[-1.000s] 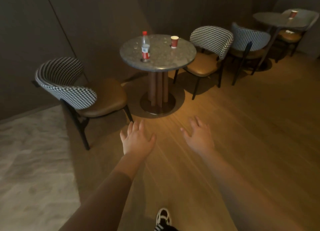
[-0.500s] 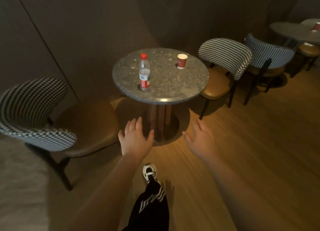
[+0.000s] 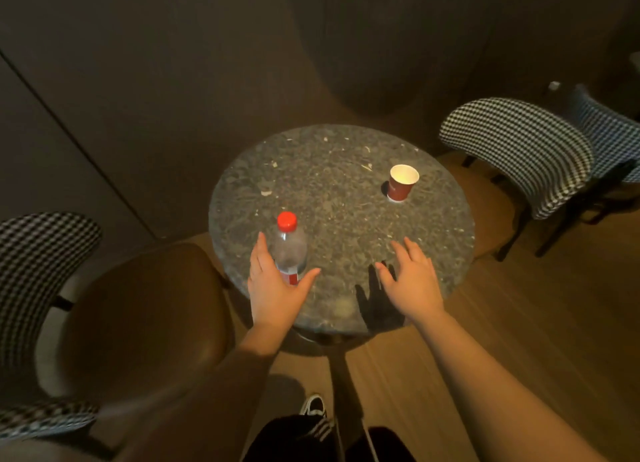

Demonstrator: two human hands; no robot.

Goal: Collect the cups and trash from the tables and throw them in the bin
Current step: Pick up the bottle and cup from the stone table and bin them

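Task barely begun, as far as this view shows: nothing collected, no bin in sight.

Bottle (image 3: 290, 250), red cap, stands upright on the round counter (image 3: 450, 239), near-left part of the top. Left hand (image 3: 275, 288) is right at it: fingers on the bottle's left side, thumb reaching out on its right, label end showing between them. Grip looks spread around the bottle, not yet closed on it; can't tell if skin touches plastic.

Cup (image 3: 401, 182), red w/ pale inside, stands upright on the far-right part of the counter, well apart from both hands. Looks empty, but lighting is dim. Right hand (image 3: 412, 281) hovers over the near-right part of the top, fingers straight and spread, holding nothing, its shadow just beside it on the stone.

Pale flecks on the top may be part of the stone or crumbs; can't tell.

Left to do, by my read: close on bottle, take cup w/ right hand, check any other tables, find bin, drop everything in. Chairs (image 3: 519, 149) stand either side of the counter.
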